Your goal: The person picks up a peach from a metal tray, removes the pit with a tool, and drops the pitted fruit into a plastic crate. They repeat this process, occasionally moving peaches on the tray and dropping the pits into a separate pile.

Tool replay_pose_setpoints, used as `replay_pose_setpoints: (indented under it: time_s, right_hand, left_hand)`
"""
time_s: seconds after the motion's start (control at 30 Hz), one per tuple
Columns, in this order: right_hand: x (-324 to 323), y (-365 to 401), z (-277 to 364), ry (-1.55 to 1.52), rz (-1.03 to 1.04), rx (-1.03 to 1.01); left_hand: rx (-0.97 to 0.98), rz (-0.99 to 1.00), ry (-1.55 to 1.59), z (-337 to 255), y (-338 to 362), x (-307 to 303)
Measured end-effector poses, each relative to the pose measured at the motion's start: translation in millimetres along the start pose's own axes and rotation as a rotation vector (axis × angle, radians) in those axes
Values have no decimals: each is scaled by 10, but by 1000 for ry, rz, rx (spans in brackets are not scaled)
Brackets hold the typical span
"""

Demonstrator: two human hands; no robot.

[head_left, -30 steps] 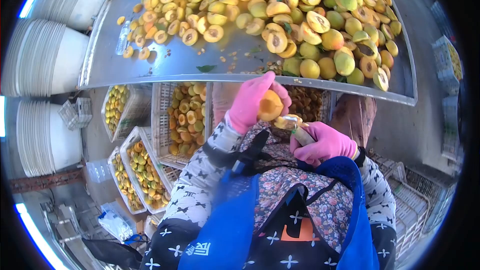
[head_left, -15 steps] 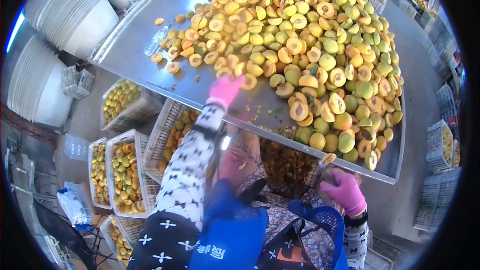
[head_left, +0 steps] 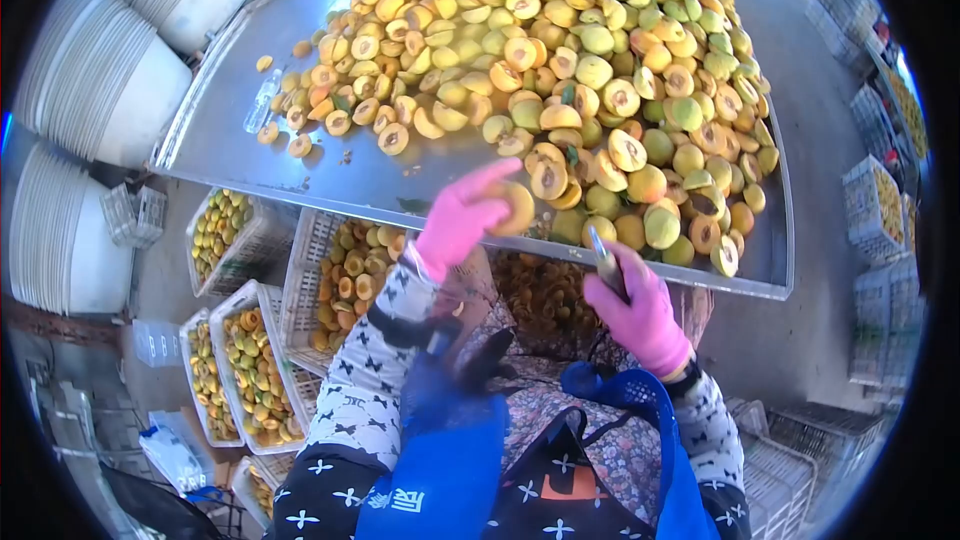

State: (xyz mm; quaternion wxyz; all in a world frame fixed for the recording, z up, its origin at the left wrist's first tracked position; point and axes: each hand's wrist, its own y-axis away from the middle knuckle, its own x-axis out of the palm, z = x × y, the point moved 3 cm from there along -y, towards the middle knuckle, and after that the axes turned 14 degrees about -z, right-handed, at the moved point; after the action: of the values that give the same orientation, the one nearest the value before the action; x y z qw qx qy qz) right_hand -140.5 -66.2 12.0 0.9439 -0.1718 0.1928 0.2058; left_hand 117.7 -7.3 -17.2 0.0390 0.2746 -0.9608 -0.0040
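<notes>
My left hand [head_left: 462, 216], in a pink glove, grips a peach half [head_left: 515, 208] above the near edge of the metal table [head_left: 260, 160]. To its right, my right hand [head_left: 640, 315], also pink-gloved, is closed around a small knife [head_left: 606, 265] whose blade points up toward the table edge. The two hands are apart. A large pile of halved and whole yellow-green peaches [head_left: 594, 72] covers much of the table beyond them. Several halves show their pits or hollows. Part of the knife handle is hidden by my fingers.
Crates of fruit [head_left: 262, 365] stand on the floor at the left. Below the table edge is a container of fruit pieces [head_left: 545, 295]. A plastic bottle [head_left: 262, 102] lies on the table's left part. Stacked white tubs [head_left: 85, 230] stand far left, more crates [head_left: 872, 202] at right.
My left hand has drawn back from the pile with a peach half. My right hand has moved up and left, and the knife blade now points upward. The head view has shifted.
</notes>
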Motion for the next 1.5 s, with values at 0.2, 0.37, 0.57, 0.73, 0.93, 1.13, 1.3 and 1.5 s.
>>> replay_pose_setpoints:
  time_s: [0.2,0.37,0.57,0.73,0.93,1.13,1.3,1.5]
  right_hand:
    - [548,-16,-83,-546,-23,594]
    - [313,56,55,27,-124,-126]
    - [277,71,147,406,-47,-410]
    - [313,104,76,588,37,-461]
    - [380,169,53,362,142,-290]
    - [450,258,29,61,88,-229]
    - [575,288,-81,203,71,-245]
    - [451,346,-162,115,229,-192]
  left_hand:
    - [9,-131,328,-166,542,801]
    - [-20,-199,459,-87,564,659]
    - [-74,-197,519,-186,594,710]
    - [-98,-226,442,-98,580,701]
    - [-49,-202,300,-97,568,725]
    - [-47,-271,406,-121,577,772]
    - [-145,-314,330,34,623,738]
    - [-345,-100,42,362,500,668]
